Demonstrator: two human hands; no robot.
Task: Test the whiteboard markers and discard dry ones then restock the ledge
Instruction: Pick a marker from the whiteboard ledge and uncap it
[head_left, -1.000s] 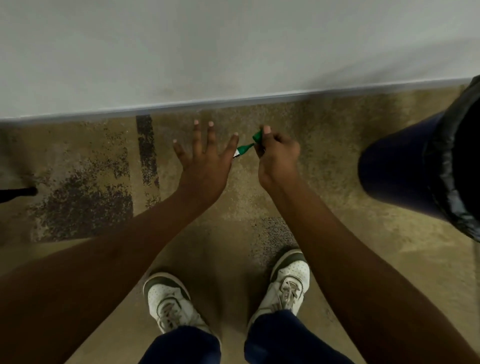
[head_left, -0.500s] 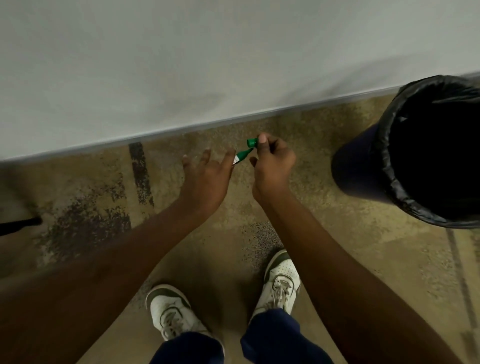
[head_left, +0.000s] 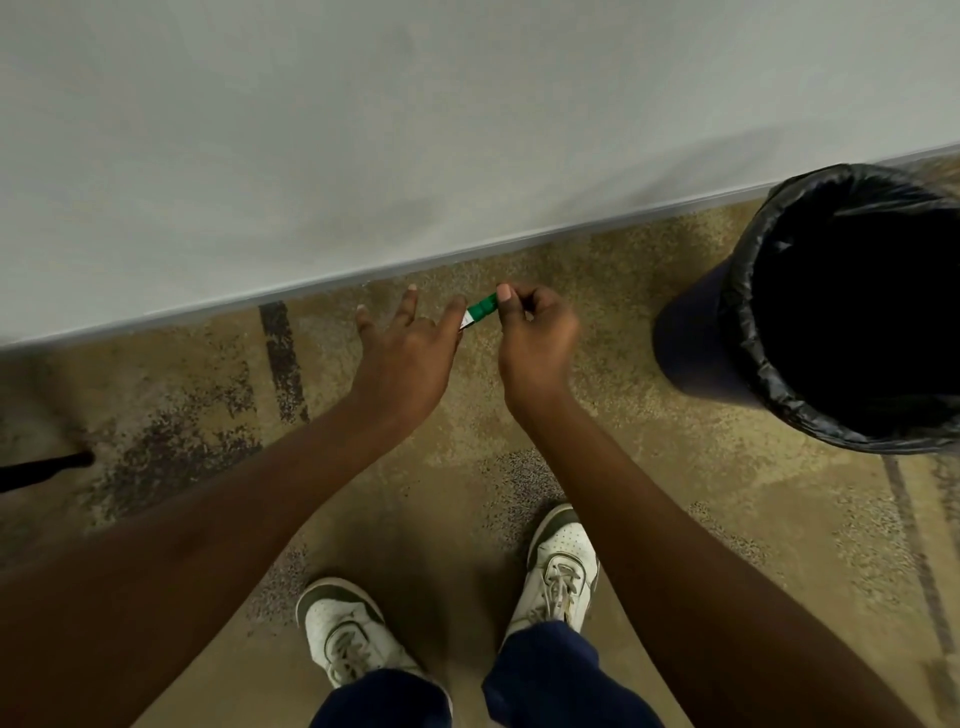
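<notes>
In the head view the right hand is pinching a green marker over the carpet, just below the white board. The marker's pale end is touching the left hand, whose fingers are spreading straight (gripping nothing). A black-lined bin is standing apart on the right

Head-worn wide-angle — looks steeply down at carpet

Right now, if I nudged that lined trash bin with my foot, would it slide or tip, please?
The trash bin stands on carpet, so it would probably drag or rock rather than glide. Its inside shows only black, so weight is uncertain. The wrinkled black liner would likely crumple if grabbed.
</notes>
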